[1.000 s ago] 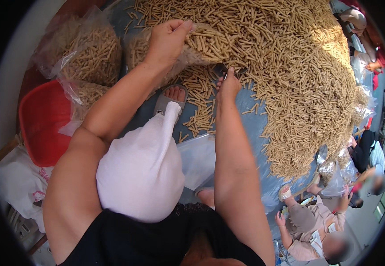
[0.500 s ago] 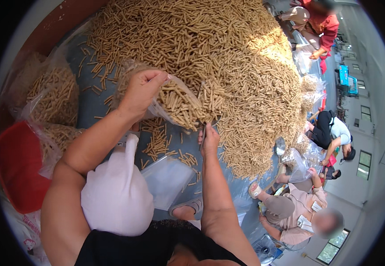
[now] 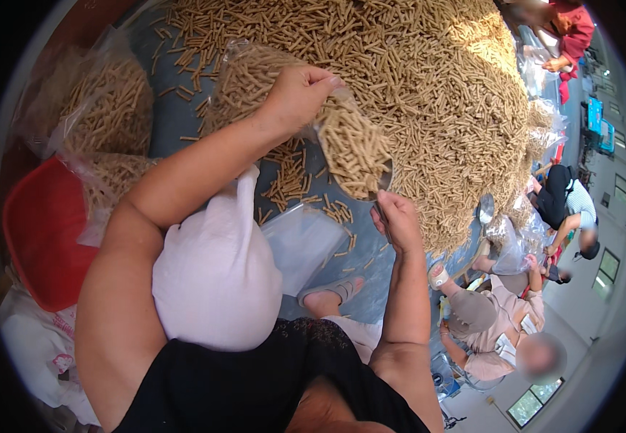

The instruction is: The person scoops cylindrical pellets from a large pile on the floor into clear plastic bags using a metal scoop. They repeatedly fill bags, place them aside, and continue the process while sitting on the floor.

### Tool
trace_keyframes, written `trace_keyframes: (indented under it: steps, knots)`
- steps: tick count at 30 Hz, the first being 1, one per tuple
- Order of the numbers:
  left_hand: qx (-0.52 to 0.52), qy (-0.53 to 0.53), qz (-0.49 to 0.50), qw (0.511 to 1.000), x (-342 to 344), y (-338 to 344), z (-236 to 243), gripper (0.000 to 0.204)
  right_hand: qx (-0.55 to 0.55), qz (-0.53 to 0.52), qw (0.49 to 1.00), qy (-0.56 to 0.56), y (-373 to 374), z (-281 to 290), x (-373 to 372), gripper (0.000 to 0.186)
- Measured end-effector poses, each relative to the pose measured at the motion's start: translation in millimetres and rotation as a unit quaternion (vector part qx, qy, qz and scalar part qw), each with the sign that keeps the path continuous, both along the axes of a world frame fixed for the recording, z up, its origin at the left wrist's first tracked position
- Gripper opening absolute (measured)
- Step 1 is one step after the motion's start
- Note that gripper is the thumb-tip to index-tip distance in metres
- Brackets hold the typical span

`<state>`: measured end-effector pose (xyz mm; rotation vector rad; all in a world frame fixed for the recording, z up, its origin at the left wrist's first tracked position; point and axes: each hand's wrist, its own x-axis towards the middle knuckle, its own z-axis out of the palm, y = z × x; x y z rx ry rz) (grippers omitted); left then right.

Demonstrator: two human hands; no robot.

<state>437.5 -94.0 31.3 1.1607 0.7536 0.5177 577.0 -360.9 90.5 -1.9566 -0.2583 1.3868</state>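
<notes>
My left hand (image 3: 298, 97) is closed on the gathered mouth of a clear plastic bag (image 3: 244, 76) holding beige stick-shaped pieces, lying at the edge of the pile. My right hand (image 3: 398, 220) grips a metal scoop (image 3: 385, 173) just below the bag's mouth. Sticks (image 3: 353, 148) are heaped from the scoop up to that opening; where scoop ends and bag begins is unclear. A white cloth-covered bundle (image 3: 215, 278) is between my arms, probably over a knee.
A large pile of sticks (image 3: 435, 108) covers the blue sheet. Filled bags (image 3: 100, 101) and a red basin (image 3: 42, 216) are at left, flat plastic bags (image 3: 298, 238) below the pile. Several co-workers (image 3: 493, 317) sit along the right, among bags.
The view has swung about. My left hand has lifted slightly since half a second ago, and my right hand with the scoop has drawn a little back from the pile, toward the lower right.
</notes>
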Motion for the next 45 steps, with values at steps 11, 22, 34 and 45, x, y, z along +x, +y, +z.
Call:
trace_keyframes:
  steps: [11, 22, 34, 45]
  knots:
    - [0.224, 0.103, 0.039, 0.968, -7.6, 8.4, -1.5, 0.024, -0.065, 0.362, 0.785, -0.498, 131.1, 74.5, -48.1, 0.032]
    - [0.011, -0.019, 0.097, 0.995, -17.0, 10.1, -2.9, 0.028, -0.007, 0.319, 0.759, -0.567, 84.0, 83.6, -33.6, 0.015]
    - [0.143, 0.040, 0.065, 0.987, -18.5, -2.3, 10.9, 0.024, -0.062, -0.336, 0.909, -0.237, -100.7, -173.0, -14.4, 0.044]
    - [0.052, -0.049, 0.048, 0.996, -15.6, 14.8, -6.2, 0.021, 0.027, 0.410, 0.880, -0.239, -131.3, -146.7, -95.8, 0.019]
